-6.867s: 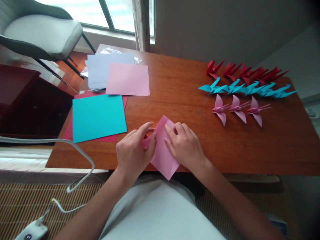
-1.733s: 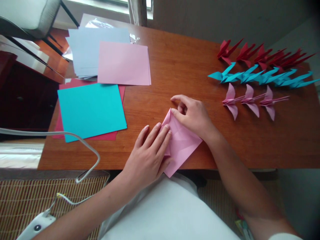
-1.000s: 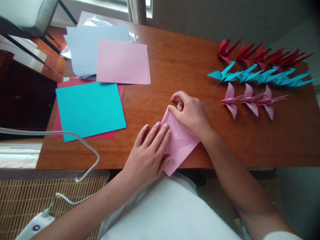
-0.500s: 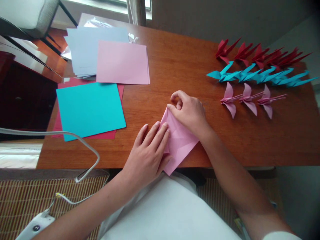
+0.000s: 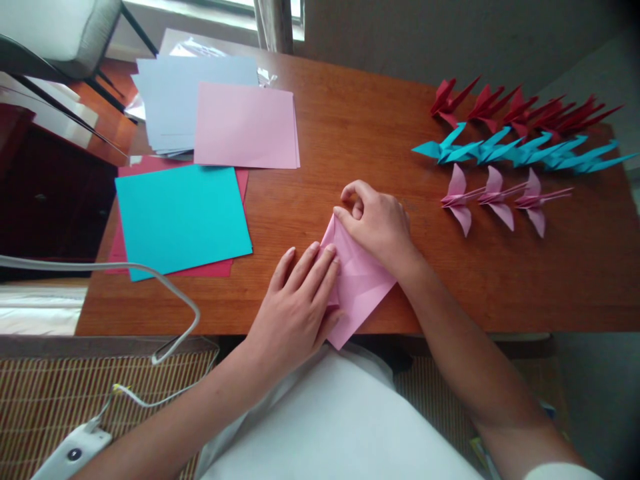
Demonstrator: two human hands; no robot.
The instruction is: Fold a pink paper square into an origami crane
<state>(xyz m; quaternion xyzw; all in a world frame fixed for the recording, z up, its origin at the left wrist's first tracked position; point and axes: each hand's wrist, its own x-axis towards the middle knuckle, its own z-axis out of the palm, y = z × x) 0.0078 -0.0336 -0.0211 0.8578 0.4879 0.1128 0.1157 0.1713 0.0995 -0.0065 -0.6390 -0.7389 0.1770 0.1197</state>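
Observation:
A folded pink paper lies at the near edge of the wooden table, one corner hanging over the edge. My left hand lies flat on its left side, fingers stretched out and pressing it down. My right hand rests at the paper's far tip, fingers curled, the fingertips pressing the fold there.
Flat sheets lie at the left: a teal sheet on red ones, a pink sheet and pale blue sheets. Rows of folded red cranes, teal cranes and three pink cranes line the right. A white cable loops at the left.
Since the earliest frame the paper has turned and my left hand has flattened on it. Over the last second my right fingers curled in at the tip; little else moved.

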